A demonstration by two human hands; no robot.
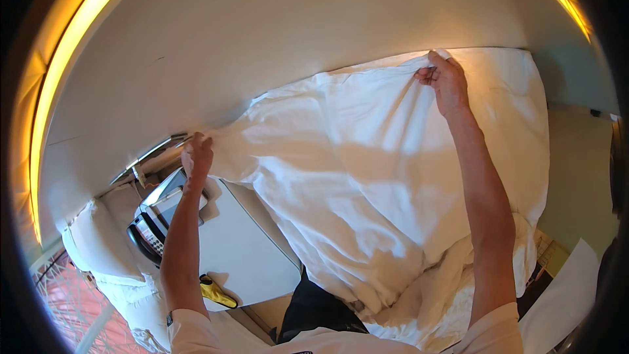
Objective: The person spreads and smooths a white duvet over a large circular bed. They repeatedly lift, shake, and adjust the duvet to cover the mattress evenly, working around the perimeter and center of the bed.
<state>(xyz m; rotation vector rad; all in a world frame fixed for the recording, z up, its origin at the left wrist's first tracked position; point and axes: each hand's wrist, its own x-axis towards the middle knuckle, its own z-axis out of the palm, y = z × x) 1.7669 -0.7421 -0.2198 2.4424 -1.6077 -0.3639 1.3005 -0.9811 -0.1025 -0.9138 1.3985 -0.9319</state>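
A large white bed sheet (pixel 367 151) spreads across the bed, stretched between my two hands with soft folds running through it. My left hand (pixel 198 156) grips its left end, close to the wall and above the bedside table. Farther off to the right, my right hand (pixel 448 85) pinches the sheet's far edge, fingers curled around the fabric. Toward my body the cloth lies bunched and rumpled.
At my left stands a bedside table (pixel 246 242) bearing a black telephone (pixel 151 233) and a yellow-and-black item (pixel 217 292). White pillows (pixel 105 242) lie beyond it. A wall (pixel 295 19) borders the bed's far side. A pale flat panel (pixel 562 301) stands at the lower right.
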